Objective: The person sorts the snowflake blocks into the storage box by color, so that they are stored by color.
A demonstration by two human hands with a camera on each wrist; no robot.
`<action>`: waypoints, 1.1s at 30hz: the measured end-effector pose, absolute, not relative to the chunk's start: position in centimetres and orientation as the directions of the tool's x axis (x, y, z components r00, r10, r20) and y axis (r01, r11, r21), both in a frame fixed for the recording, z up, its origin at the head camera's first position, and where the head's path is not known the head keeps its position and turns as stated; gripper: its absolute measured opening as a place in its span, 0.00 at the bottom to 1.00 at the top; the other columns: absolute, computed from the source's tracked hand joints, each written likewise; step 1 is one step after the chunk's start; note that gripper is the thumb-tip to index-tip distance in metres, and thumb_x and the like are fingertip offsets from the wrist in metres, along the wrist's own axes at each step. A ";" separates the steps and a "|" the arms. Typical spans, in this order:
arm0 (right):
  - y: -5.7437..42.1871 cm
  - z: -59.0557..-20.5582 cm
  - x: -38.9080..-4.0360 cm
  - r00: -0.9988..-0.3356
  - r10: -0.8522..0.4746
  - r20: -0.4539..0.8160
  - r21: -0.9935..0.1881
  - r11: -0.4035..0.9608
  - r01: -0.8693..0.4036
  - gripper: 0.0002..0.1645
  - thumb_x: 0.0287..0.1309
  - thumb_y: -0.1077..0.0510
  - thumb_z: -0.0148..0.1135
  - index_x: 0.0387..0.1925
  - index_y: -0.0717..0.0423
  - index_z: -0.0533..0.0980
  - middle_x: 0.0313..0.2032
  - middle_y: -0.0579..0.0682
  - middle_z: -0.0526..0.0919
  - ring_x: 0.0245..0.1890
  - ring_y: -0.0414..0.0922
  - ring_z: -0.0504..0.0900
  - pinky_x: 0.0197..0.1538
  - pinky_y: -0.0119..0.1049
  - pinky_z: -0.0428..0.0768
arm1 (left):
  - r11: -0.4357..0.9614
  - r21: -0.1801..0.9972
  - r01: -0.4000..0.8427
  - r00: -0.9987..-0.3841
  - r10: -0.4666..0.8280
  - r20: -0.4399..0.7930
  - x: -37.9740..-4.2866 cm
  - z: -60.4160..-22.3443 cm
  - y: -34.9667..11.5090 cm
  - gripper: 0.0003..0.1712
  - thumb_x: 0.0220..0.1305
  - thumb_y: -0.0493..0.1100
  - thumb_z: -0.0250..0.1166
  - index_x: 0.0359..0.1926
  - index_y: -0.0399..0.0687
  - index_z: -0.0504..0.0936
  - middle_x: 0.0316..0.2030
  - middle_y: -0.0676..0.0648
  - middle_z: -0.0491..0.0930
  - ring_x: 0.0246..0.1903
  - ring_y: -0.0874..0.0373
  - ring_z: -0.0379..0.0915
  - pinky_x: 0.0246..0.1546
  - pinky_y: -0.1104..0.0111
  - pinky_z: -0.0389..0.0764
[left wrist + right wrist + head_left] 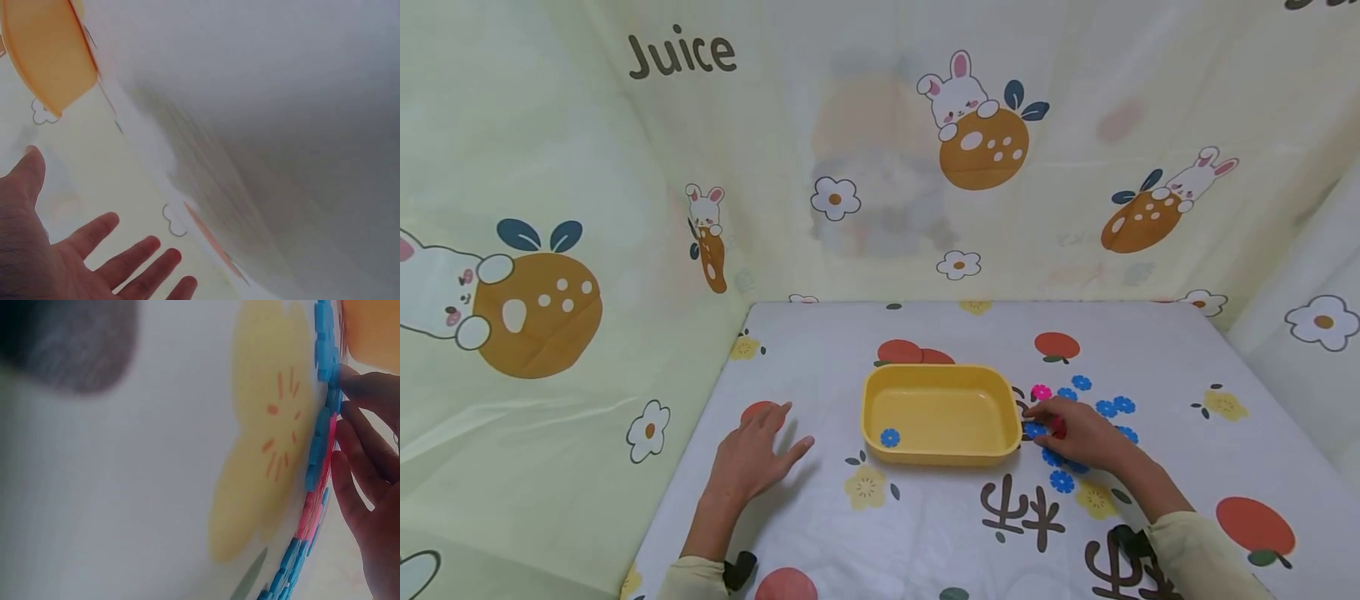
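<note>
A yellow rectangular tray (940, 375) sits mid-table, with one blue flower-shaped piece (890, 437) lying in its near left corner. Just right of the tray, my right hand (1078, 429) is down among loose flower pieces; its thumb and fingertips pinch a blue flower piece (1035, 429). Part of a red piece (1059, 427) shows by those fingers. In the right wrist view the fingertips (350, 378) meet the row of pieces edge-on. My left hand (752, 454) hovers left of the tray, fingers spread and holding nothing; the left wrist view shows the tray's end (53, 56) beyond it.
Several blue flower pieces (1105, 408) and a pink one (1041, 392) lie scattered around the right hand. The table wears a white cloth (820, 533) printed with fruit and flowers. A patterned curtain (760, 167) hangs behind and at both sides.
</note>
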State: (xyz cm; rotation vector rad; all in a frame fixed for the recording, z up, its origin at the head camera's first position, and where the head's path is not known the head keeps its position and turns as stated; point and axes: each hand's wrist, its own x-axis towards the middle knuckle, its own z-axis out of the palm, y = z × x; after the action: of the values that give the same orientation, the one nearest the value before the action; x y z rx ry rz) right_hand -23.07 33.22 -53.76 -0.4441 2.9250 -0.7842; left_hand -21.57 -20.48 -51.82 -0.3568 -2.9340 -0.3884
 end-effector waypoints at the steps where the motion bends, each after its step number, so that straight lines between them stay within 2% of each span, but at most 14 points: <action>1: 33.2 -53.8 -23.1 -0.953 -0.303 0.001 -0.502 0.824 -0.262 0.26 0.60 0.59 0.81 0.59 0.56 0.83 0.52 0.53 0.88 0.55 0.57 0.85 0.58 0.58 0.86 | 0.938 0.236 0.255 -0.959 0.213 0.188 -21.6 -51.8 -20.5 0.47 0.71 0.75 0.61 0.76 0.48 0.76 0.68 0.41 0.80 0.58 0.41 0.83 0.51 0.44 0.85; 14: 33.2 -53.0 -22.9 -0.950 -0.313 0.024 -0.492 0.823 -0.284 0.26 0.59 0.58 0.81 0.59 0.56 0.84 0.49 0.52 0.87 0.51 0.53 0.85 0.53 0.53 0.89 | 0.941 0.244 0.236 -0.967 0.203 0.152 -21.7 -51.7 -20.5 0.48 0.71 0.76 0.60 0.77 0.48 0.75 0.69 0.40 0.78 0.59 0.40 0.82 0.52 0.43 0.85; 22: 33.4 -51.3 -23.1 -0.963 -0.267 0.026 -0.508 0.826 -0.243 0.28 0.59 0.60 0.81 0.60 0.59 0.82 0.50 0.54 0.85 0.50 0.54 0.85 0.48 0.47 0.91 | 0.942 0.242 0.231 -0.969 0.200 0.147 -21.8 -51.6 -20.6 0.48 0.71 0.76 0.60 0.78 0.50 0.73 0.69 0.40 0.78 0.55 0.39 0.84 0.50 0.44 0.85; 33: 35.5 -47.1 -22.6 -0.944 -0.242 0.225 -0.448 0.834 -0.321 0.31 0.57 0.64 0.81 0.62 0.60 0.81 0.54 0.62 0.85 0.52 0.61 0.86 0.51 0.60 0.88 | 0.940 0.244 0.237 -0.967 0.205 0.150 -21.7 -51.5 -20.5 0.47 0.71 0.75 0.60 0.78 0.49 0.73 0.69 0.40 0.78 0.55 0.39 0.83 0.50 0.44 0.85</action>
State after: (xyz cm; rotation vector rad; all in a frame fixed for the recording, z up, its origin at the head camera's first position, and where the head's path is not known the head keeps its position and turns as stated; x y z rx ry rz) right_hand -22.61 35.52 -47.15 -0.4888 3.1604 -0.8185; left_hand -21.75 -20.50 -51.53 -0.3397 -2.9737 -0.3965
